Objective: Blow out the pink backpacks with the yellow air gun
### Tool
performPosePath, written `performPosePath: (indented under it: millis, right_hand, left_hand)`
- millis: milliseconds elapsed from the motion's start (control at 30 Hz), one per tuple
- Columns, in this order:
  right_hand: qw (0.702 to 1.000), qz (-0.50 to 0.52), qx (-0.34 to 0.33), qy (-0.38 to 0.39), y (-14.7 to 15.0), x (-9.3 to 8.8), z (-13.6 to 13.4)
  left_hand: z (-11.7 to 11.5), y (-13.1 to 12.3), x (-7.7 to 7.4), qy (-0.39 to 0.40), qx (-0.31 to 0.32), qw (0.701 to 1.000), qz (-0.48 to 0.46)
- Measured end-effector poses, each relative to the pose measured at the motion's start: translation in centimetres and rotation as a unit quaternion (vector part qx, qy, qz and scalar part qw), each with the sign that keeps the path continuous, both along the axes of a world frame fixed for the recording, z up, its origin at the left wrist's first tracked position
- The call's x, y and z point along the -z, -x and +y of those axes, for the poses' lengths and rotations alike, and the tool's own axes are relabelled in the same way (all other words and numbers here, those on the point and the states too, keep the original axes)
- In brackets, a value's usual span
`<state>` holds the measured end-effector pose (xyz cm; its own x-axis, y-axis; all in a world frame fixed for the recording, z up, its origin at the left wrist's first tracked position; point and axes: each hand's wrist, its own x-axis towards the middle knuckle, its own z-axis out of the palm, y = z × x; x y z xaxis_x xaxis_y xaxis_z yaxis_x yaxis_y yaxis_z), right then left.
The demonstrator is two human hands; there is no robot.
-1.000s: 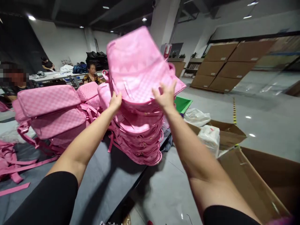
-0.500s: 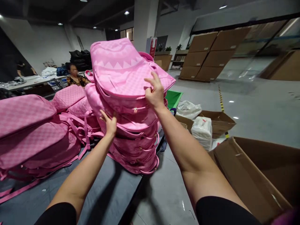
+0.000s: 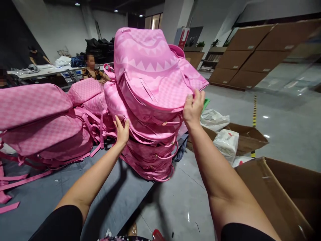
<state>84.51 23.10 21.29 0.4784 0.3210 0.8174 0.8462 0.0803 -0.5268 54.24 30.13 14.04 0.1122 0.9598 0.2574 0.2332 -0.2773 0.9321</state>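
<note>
A tall stack of pink backpacks (image 3: 150,147) stands at the corner of a grey-covered table (image 3: 105,190). The top backpack (image 3: 155,67), with a zigzag pattern and checks, lies tilted over the others. At its front right edge, my right hand (image 3: 193,108) is closed on the backpack, thumb over the rim; part of its fingers is hidden. My left hand (image 3: 122,133) rests against the left side of the stack, lower down, with thumb and fingers apart. Looped handles and zip pulls face the front right of the pile.
More pink backpacks (image 3: 42,117) with loose straps lie to the left. On the floor at right are an open cardboard box (image 3: 273,194) and white wrapped packages (image 3: 227,142). Large cartons (image 3: 250,53) stand behind. A seated person (image 3: 94,68) and another person (image 3: 37,57) are at the back.
My right hand has gone from fingers spread over the top backpack to holding its right edge. The top backpack has turned slightly. The view has swung left, shifting everything rightward.
</note>
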Motion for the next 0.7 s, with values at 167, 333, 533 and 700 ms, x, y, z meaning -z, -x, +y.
performPosePath:
  millis: [167,333,533,700]
  right_hand:
    - [0.998,-0.044,0.027,-0.023,7.1,-0.5,-5.5]
    - [0.973,-0.21,-0.082,-0.055,13.6,0.1,-10.0]
    - [0.993,-0.111,-0.012,-0.024,8.5,-1.1,-6.9]
    - [0.965,-0.169,-0.194,-0.042,17.7,1.0,-6.5]
  left_hand:
    - [-1.8,4.8,1.6,-0.067,-0.02,0.998,-0.012]
    - [-7.4,13.4,8.5,0.014,-0.045,0.998,-0.034]
    - [-16.2,25.7,16.5,0.13,-0.147,0.979,0.056]
    - [-22.7,29.9,19.3,0.182,-0.224,0.952,0.098]
